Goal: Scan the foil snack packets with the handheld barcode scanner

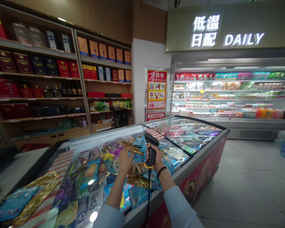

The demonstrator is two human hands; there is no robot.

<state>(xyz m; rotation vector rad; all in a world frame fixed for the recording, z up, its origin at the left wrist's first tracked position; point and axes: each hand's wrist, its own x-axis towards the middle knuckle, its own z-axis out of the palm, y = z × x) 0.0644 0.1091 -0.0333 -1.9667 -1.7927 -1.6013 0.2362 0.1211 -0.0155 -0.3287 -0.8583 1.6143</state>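
Note:
A black and yellow barcode scanner (152,155) is upright in my right hand (158,158), fingers wrapped around its handle. Its black cable (148,190) hangs down over the freezer's front edge. My left hand (125,158) reaches into the open part of the chest freezer (178,172), fingers bent and closed. A gold ice cream wrapper (138,152) lies right at those fingertips; what they grip is partly hidden. Around both hands are loose ice cream packets, among them blue packets (138,196) and another gold wrapper (140,181).
Sliding glass lids (180,126) cover parts of the freezer. On the left lid lie a blue packet (19,202) and gold wrappers (41,196). Shelves of boxes (109,79) stand behind, a lit refrigerated display (230,95) at the right. Tiled floor (247,183) runs alongside.

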